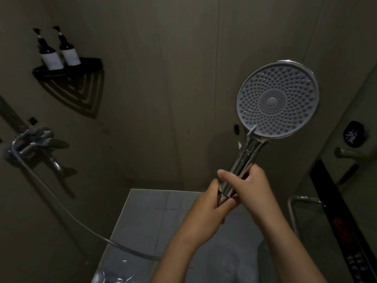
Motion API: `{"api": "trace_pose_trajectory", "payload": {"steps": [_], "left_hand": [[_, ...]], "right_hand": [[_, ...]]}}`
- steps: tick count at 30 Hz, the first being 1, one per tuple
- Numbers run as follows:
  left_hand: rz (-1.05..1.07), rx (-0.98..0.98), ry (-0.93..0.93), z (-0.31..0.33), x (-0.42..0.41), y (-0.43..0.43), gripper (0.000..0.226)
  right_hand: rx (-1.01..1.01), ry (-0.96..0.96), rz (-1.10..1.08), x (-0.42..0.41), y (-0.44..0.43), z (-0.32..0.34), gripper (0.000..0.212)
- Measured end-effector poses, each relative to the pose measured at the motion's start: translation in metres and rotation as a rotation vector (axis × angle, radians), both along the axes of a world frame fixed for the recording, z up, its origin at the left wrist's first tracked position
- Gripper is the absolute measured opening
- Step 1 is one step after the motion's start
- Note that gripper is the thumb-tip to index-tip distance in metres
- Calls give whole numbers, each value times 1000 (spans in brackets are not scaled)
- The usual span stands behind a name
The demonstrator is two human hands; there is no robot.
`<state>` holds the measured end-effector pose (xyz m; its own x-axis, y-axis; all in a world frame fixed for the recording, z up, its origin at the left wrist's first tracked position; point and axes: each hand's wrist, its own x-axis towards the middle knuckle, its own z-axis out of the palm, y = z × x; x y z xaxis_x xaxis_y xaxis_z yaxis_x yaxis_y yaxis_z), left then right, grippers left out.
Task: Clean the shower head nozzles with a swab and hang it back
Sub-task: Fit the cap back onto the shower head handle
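Observation:
A round shower head (277, 101) with a grey nozzle face full of small holes points towards me, held up at the right. Its chrome handle (243, 158) slants down to the left into both hands. My left hand (212, 199) wraps the lower end of the handle. Just above it, my right hand (247, 184) closes around the handle. A thin pale stick that may be a swab (253, 129) lies at the bottom edge of the nozzle face. The hose (67, 213) runs from the wall tap down to the handle's end, which my hands hide.
A chrome mixer tap (38, 146) is on the left wall. Above it a black corner shelf (67, 68) carries two dark pump bottles (58, 52). A door handle (346, 155) and a dark towel (342, 217) are at the right. Pale floor tiles (151, 217) lie below.

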<state>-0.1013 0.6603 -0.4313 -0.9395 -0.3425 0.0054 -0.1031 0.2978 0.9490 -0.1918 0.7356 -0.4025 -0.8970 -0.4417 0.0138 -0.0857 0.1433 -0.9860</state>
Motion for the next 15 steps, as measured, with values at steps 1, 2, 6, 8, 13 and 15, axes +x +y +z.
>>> {"api": "trace_pose_trajectory", "payload": {"steps": [1, 2, 6, 8, 13, 15], "left_hand": [[5, 10, 8, 0, 2, -4, 30], [11, 14, 14, -1, 5, -8, 28], [31, 53, 49, -1, 15, -29, 24], [41, 99, 59, 3, 21, -39, 22], [89, 206, 87, 7, 31, -67, 24], [84, 244, 115, 9, 36, -76, 27]], "right_hand": [[11, 8, 6, 2, -3, 1, 21], [17, 14, 15, 5, -7, 2, 22], [19, 10, 55, 16, -29, 6, 21], [-3, -15, 79, 22, -41, 8, 18], [-82, -74, 122, 31, -72, 15, 18], [-100, -71, 150, 35, -83, 17, 17]]}}
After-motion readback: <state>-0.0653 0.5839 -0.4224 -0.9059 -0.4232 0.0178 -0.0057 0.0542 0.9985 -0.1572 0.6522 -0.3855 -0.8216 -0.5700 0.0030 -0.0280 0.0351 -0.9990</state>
